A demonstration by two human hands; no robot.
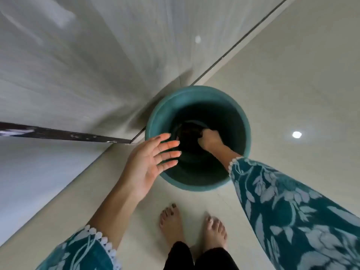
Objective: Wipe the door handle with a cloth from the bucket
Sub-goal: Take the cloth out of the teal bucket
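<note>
Nearest, two bare feet (191,227) planted on the pale floor (292,94), dark trouser hems just above them. Next out, the left hand (151,162) – palm up, fingers spread wide, holding nothing, poised over the near-left rim of the bucket (155,117) without clearly touching it. Deeper in, the right hand (209,140), reached well down inside, fingers curled shut around a dark bunched cloth (188,131) near the bottom; patterned teal sleeve (282,201) crossing the rim on the right. Inside the bucket, only the cloth and shadow; water possibly there, but too dark to tell. Judged as the fetching step – cloth gripped, not yet lifted out. Next move likely calls for drawing the cloth straight up clear of the rim, perhaps wringing with the free hand, then turning toward the door (78,65) rising just beyond the bucket on the left. Door handle itself not in view from here, so wiping not begun.
</note>
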